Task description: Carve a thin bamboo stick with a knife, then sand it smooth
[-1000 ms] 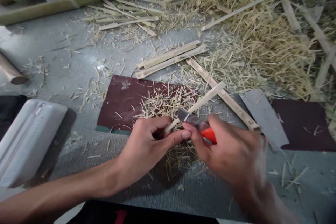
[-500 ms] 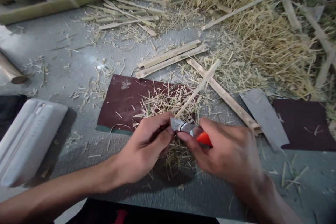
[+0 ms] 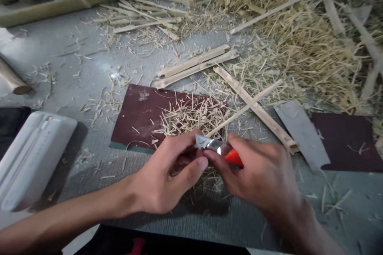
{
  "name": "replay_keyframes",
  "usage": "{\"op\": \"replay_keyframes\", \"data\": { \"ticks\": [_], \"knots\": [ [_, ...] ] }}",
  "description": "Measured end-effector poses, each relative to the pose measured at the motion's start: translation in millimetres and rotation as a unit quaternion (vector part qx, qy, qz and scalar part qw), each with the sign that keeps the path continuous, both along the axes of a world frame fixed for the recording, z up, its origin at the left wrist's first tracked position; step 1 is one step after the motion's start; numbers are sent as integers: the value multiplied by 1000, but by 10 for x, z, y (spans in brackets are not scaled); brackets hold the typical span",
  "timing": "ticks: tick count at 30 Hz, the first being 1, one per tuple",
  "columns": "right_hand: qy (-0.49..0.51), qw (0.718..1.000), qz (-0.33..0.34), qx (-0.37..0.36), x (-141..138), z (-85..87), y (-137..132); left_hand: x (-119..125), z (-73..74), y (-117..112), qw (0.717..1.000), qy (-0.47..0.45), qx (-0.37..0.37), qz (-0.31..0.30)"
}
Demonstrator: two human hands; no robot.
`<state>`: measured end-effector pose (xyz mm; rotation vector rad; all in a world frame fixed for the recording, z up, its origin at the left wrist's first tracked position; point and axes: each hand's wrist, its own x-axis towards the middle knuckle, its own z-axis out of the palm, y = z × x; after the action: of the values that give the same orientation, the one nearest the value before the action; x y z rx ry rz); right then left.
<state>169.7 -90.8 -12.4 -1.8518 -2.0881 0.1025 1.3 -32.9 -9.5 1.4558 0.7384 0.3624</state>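
My right hand (image 3: pixel 260 171) is closed around a craft knife (image 3: pixel 220 148) with an orange handle and a short metal blade. Its blade points left, towards my left hand (image 3: pixel 173 171). Between the left fingers and thumb is the near end of a thin bamboo strip (image 3: pixel 247 106), partly hidden by the fingers and the blade. The strip slants up to the right, across a thicker split bamboo piece (image 3: pixel 254 107). Beneath and beyond my hands, pale shavings (image 3: pixel 194 115) lie heaped on a dark red sheet (image 3: pixel 128 115).
At left are a white case (image 3: pixel 38 155) and a round wooden piece (image 3: pixel 13 77). Bamboo poles (image 3: pixel 80 2) and split strips (image 3: pixel 196 67) lie farther back. A heap of shavings (image 3: pixel 305 51) covers the back right. A grey flat piece (image 3: pixel 302 131) overlaps another dark sheet (image 3: pixel 348 141).
The far end of the bamboo strip has swung to the right and lower. My left thumb has shifted slightly right, while the knife stays nearly in place.
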Motion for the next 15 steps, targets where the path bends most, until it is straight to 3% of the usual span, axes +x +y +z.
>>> {"op": "replay_keyframes", "data": {
  "ticks": [8, 15],
  "knots": [
    [-49, 998, -16, 34, -18, -8, -2, 29, -107, -2, 994, 75, 71, 20],
    [-65, 997, -26, 35, -27, -8, -2, 39, -99, 16, 989, 103, 103, 30]
  ]
}}
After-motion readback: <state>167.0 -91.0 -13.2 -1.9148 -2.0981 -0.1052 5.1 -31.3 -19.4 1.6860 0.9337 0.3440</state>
